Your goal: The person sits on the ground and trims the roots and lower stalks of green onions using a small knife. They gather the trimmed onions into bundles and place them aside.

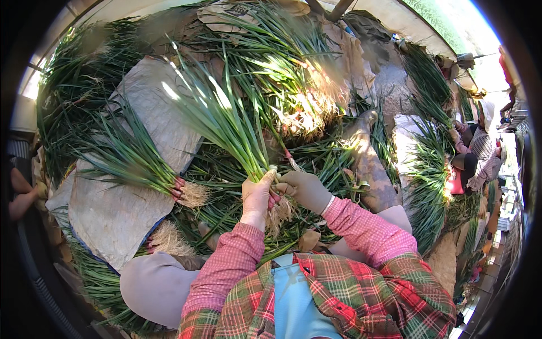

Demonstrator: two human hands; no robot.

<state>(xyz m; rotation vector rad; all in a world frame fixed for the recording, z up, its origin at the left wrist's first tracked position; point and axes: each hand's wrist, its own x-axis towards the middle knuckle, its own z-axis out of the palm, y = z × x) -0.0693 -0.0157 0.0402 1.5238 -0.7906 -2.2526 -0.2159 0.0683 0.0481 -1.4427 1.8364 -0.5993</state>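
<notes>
My left hand (257, 193) grips a bunch of spring onions (230, 131) just above the reddish bulbs. The green leaves fan away from me to the upper left, and pale roots (279, 214) hang below the fist. My right hand (305, 190), in a thin greyish glove, has its fingers curled tight against the base of the same bunch. Exactly which stalk they pinch is hidden. Left of my hands, another bunch of spring onions (146, 163) lies on a whitish woven sheet (123, 207), its roots towards me. Loose green leaves (220, 182) cover the ground beneath my hands.
Beyond my hands lies a large sunlit heap of spring onions (292, 84); a darker heap (84, 84) fills the far left. My mud-stained lower leg (374, 173) stretches out at right. A co-worker (478, 148) sits by more spring onions (432, 182). Another person's arm (21, 195) shows at the left rim.
</notes>
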